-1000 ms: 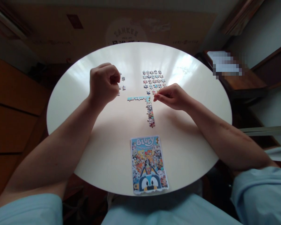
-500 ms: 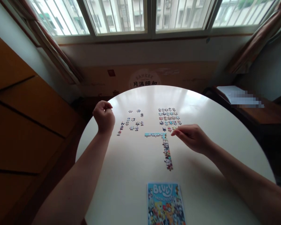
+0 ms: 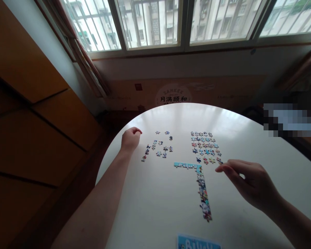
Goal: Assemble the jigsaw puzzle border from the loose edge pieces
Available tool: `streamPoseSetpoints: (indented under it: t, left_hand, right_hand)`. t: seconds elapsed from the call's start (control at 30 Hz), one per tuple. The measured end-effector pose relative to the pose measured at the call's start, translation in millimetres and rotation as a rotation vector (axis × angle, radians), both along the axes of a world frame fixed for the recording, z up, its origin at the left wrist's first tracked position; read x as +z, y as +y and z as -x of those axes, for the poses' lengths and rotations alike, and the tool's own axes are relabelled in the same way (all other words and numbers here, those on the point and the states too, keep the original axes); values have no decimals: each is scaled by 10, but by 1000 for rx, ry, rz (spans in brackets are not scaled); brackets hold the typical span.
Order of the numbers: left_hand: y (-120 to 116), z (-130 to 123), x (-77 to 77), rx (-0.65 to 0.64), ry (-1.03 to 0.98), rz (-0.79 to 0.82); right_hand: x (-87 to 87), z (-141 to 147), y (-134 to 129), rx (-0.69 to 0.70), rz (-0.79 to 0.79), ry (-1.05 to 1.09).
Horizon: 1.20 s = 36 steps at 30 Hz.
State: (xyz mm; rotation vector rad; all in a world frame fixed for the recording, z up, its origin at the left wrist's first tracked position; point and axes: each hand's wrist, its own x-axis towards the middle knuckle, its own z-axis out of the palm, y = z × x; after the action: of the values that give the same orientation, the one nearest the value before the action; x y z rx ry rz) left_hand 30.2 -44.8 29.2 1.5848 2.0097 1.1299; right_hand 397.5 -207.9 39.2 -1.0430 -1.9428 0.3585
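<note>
My left hand [image 3: 131,139] is curled closed at the left side of the round table, nothing showing in it. Just right of it lie scattered jigsaw pieces [image 3: 159,153]. My right hand [image 3: 251,180] is pinched, fingertips close to the lower right corner of a grid of loose jigsaw pieces [image 3: 204,145]. Anything between those fingertips is too small to make out. Below the grid lies a joined puzzle border [image 3: 203,193], a blue top strip meeting a colourful column at the upper right corner.
A blue picture sheet marked Bluey [image 3: 197,242] lies at the near edge of view, partly cut off. The white round table [image 3: 150,200] stands before a window wall. An orange wooden cabinet [image 3: 54,145] is on the left.
The view has shifted, so the table sits lower and further right. My right hand has drawn away from the border's corner, uncovering the end of the grid's bottom row. My left hand stays closed.
</note>
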Motion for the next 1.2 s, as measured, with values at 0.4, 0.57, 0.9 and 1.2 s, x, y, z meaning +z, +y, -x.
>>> streamPoseSetpoints:
  t: [0.4,0.57,0.9,1.2]
  left_hand:
    - [-204,-90,135,-181,441,59]
    - [-289,-100,262,-223,557,146]
    - [-379,-96,377,-303,711,359]
    - [-428,-230,466,-335,744,440]
  right_hand:
    - [22,11,-9,-6,12,0]
    - [2,-2,9,-17,7,-16]
    - [-10,-28,25,-42,5,-5]
    - [1,-15,42,-57,-23,21]
